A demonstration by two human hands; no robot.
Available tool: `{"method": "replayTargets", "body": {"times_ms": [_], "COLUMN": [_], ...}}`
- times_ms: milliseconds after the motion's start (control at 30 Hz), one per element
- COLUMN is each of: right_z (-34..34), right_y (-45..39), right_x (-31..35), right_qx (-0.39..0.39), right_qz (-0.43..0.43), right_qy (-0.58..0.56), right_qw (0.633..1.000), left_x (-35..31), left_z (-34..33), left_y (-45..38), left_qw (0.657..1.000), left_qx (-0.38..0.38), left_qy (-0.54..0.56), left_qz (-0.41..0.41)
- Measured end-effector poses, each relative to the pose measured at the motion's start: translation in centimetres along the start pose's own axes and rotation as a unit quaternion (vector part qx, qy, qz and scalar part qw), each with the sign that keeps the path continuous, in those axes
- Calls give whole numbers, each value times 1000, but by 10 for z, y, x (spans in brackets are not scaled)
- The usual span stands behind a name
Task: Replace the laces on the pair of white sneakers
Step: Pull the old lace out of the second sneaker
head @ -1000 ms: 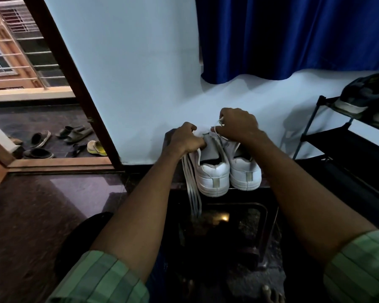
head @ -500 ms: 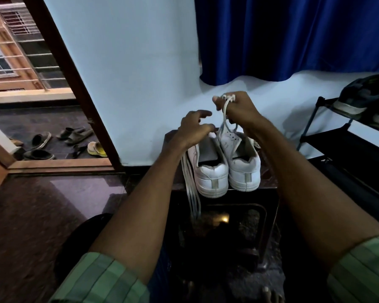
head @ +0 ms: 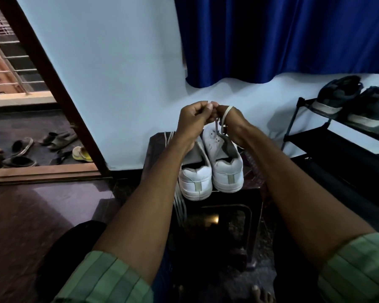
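Observation:
Two white sneakers stand heel-toward-me on a dark stool (head: 253, 189): the left sneaker (head: 196, 182) and the right sneaker (head: 227, 169). A white lace (head: 216, 127) rises from the right sneaker's eyelets up to my hands. My right hand (head: 232, 121) holds it, with a loop of lace over the back of the hand. My left hand (head: 194, 118) has come against the right and pinches the same lace at its top. A bundle of loose white laces (head: 179, 206) hangs over the stool's left front edge.
A black shoe rack (head: 311, 136) with dark sneakers (head: 337, 95) stands to the right. A blue curtain (head: 282, 40) hangs on the pale wall behind. An open doorway on the left shows sandals (head: 53, 141) outside. My bare toes (head: 258, 291) show at the bottom.
My right hand pulled the lace upward out of the right sneaker. My left hand left the left sneaker, rose and joined the right hand at the lace.

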State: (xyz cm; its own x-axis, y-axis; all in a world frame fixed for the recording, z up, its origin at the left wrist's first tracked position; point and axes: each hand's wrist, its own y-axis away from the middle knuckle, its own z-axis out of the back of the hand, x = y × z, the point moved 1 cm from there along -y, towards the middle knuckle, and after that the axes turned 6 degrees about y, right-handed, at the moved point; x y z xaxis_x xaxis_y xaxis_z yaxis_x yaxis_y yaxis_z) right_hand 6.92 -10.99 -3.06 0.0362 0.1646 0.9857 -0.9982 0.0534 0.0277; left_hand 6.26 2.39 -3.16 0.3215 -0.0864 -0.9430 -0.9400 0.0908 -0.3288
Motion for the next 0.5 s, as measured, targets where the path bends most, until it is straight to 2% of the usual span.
{"method": "replayTargets", "body": {"times_ms": [67,133,233,367,433,500], "right_z": [2,10,24,43,48,52], "right_y": [1,0,-7,-32,-42,-49], "right_x": [0,0,-4,-18,-29,-40], "right_qx": [17,8,-67,-168,-174,-149], "right_qz": [-2,15,40,24,0,-17], "right_qy": [-9,23,15,6,6,31], "right_qw": [1000,1000,997,985,985,988], "left_x": [2,3,6,17,23,26], "left_z": [-8,-13,-20,-30,-32,-34], "left_y": [-2,-7,-15,-21,-23,-25], "left_qw": [999,1000,991,968,956,950], "left_qx": [-9,-7,0,22,35,41], "left_qy": [35,16,-109,-244,-286,-304], "left_qz": [0,-22,-73,-58,-55,-61]}}
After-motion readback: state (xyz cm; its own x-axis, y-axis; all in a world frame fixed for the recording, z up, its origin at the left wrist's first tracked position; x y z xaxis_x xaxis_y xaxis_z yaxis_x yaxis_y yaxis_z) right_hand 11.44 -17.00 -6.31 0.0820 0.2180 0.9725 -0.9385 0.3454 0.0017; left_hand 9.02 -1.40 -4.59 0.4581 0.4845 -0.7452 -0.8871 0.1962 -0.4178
